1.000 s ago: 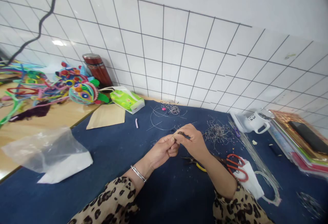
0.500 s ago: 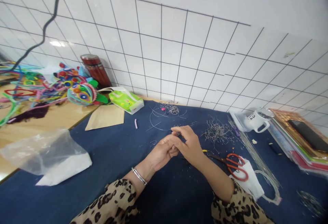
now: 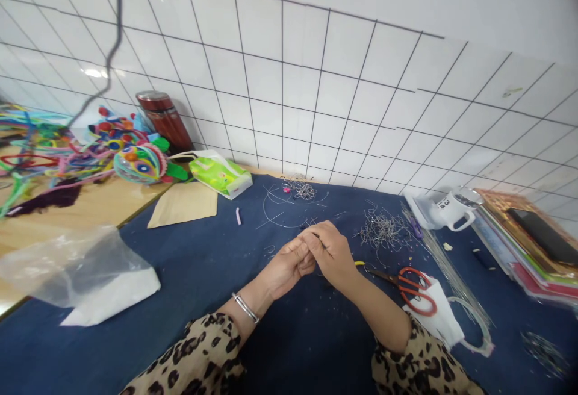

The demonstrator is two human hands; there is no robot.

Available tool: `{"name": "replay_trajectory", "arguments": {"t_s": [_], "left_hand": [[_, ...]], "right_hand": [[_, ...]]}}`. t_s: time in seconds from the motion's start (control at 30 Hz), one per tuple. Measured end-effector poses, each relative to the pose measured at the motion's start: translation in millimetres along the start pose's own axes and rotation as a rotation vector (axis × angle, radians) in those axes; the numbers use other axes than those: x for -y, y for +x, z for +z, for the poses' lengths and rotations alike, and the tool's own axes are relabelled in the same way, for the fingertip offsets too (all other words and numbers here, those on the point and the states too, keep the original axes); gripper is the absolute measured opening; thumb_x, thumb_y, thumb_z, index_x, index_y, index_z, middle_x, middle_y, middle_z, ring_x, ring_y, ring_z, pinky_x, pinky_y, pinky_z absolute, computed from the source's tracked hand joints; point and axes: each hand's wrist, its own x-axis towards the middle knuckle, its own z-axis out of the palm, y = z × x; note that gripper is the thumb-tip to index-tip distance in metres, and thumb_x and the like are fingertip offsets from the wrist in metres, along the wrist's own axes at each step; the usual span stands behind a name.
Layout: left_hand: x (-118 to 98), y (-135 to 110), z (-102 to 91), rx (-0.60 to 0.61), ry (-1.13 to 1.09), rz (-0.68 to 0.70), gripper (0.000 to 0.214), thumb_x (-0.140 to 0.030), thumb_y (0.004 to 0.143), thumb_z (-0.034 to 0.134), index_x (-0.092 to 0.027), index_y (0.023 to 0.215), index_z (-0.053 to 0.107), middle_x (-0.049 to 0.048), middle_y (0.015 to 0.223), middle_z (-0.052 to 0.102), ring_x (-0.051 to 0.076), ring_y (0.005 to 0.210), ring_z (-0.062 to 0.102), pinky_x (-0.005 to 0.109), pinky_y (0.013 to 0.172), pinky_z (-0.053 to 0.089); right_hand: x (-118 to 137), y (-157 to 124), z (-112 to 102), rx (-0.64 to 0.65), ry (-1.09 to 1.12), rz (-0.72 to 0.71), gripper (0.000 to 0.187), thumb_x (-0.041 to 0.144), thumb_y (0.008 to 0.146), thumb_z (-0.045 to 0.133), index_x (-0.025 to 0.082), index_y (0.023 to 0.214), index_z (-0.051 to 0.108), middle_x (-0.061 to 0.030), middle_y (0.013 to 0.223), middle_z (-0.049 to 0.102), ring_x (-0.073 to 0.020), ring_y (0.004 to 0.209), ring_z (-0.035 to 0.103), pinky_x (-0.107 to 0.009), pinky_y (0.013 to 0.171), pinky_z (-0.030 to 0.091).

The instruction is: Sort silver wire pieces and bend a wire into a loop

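From my end, I observe left hand point(image 3: 289, 268) and right hand point(image 3: 332, 256) meeting at the fingertips; I cannot tell their grip, any held piece being hidden. Beside the right forearm point(image 3: 382, 317), scissors point(image 3: 400, 281) lie crosswise, blades leftward. Mug point(image 3: 453, 209): contents unseen. Thermos point(image 3: 168, 123): capped.

Left hand point(image 3: 284, 270) meets right hand point(image 3: 333, 253); fingers point(image 3: 317, 244) curled together; forearms point(image 3: 383, 314) angled inward.

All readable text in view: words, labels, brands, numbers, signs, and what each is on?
"3", apparently: on the white mug; the dark marks next to it are too small and blurred to read.
Green packet: any print on it is too blurred to read.
No other legible text.
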Motion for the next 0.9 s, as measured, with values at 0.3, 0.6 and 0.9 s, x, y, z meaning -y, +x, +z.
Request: {"name": "replay_trajectory", "arguments": {"t_s": [0.3, 0.6, 0.9], "left_hand": [[1, -2, 7.4, 0.034, -0.071, -0.06, 0.025, -0.036, 0.081, 0.058, -0.013, 0.073, 0.054, -0.0034, 0.055, 0.037, 0.006, 0.049, 0.033, 0.02, 0.048, 0.026], [-10, -1, -1.3, 0.075, -0.016, -0.091, 0.033, -0.036, 0.088, 0.043, -0.011, 0.101, 0.059, 0.0096, 0.085, 0.057, 0.014, 0.065, 0.055, 0.029, 0.062, 0.042], [-19, 1, -3.1, 0.153, -0.064, -0.134, 0.044, -0.036, 0.092, 0.029, -0.016, 0.129, 0.043, 0.0125, 0.096, 0.06, 0.016, 0.073, 0.057, 0.03, 0.07, 0.045]], "right_hand": [[-11, 3, -5, 0.048, 0.199, 0.227, 0.027, 0.033, 0.088, 0.046, 0.019, 0.08, 0.068, -0.0027, 0.082, 0.065, -0.0133, 0.077, 0.06, -0.025, 0.07, 0.047], [-18, 3, 0, 0.074, 0.624, 0.425, 0.033, 0.044, 0.085, 0.048, 0.017, 0.089, 0.066, 0.0004, 0.06, 0.059, -0.0088, 0.044, 0.049, -0.022, 0.043, 0.043], [-20, 6, 0, 0.029, 0.645, 0.425, 0.03, 0.043, 0.083, 0.051, 0.017, 0.08, 0.066, -0.0021, 0.072, 0.064, -0.007, 0.047, 0.047, -0.02, 0.043, 0.042]]}}
